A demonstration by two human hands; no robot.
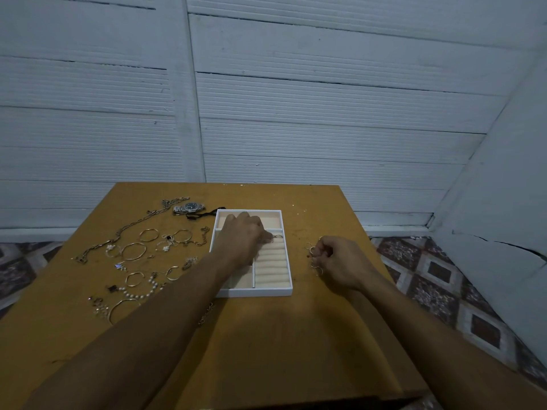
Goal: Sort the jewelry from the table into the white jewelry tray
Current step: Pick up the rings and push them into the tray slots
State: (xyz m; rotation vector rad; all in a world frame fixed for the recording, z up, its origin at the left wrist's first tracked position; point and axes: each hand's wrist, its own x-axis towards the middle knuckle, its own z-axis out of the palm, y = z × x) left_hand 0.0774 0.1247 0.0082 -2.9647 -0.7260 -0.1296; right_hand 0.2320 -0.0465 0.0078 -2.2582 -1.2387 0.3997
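Reaching across the white jewelry tray (254, 292), the left hand (241, 235) lies palm-down, fingertips pinching a ring (278, 236) at the top of the ring-roll section. Right hand (340, 261) rests on the table (266, 350) beside the tray, fingers curled around small gold rings (312, 250). Remaining jewelry (139, 255) lies scattered left of the tray, a watch (189, 208) farthest back.

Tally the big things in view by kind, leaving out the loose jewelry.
Hands: 2 (left hand, right hand)
Wristwatch: 1
White tray: 1
Table: 1
Total: 5
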